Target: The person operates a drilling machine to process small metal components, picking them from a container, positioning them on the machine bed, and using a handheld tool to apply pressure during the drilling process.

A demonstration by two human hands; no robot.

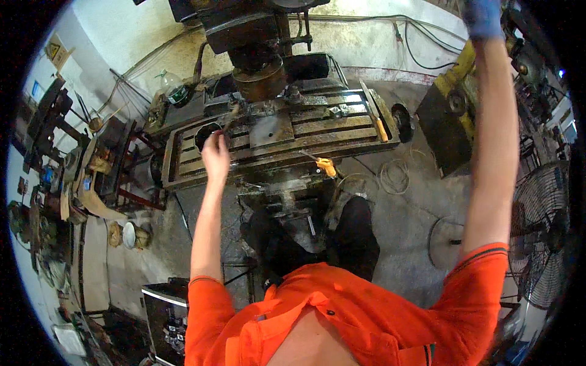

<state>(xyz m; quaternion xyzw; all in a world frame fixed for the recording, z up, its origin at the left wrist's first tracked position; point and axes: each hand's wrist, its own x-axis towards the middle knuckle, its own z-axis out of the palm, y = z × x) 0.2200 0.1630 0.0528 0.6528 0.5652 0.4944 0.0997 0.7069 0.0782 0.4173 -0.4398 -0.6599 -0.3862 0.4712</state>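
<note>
1. Left hand [215,155], fingers curled and blurred, hovers over the left end of the slotted table [342,131]; whether it pinches anything cannot be told.
2. Right hand [483,17], in a blue glove, is raised far right; its grip is cut off.
3. The table runs left-right under the mill head [259,58]; open floor [403,213] lies near right.

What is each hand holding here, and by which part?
The left hand is closed over the slotted steel machine table, perhaps pinching a thin dark tool; the grip is blurred. The right hand, in a blue glove, is raised high; its hold cannot be told.
</note>
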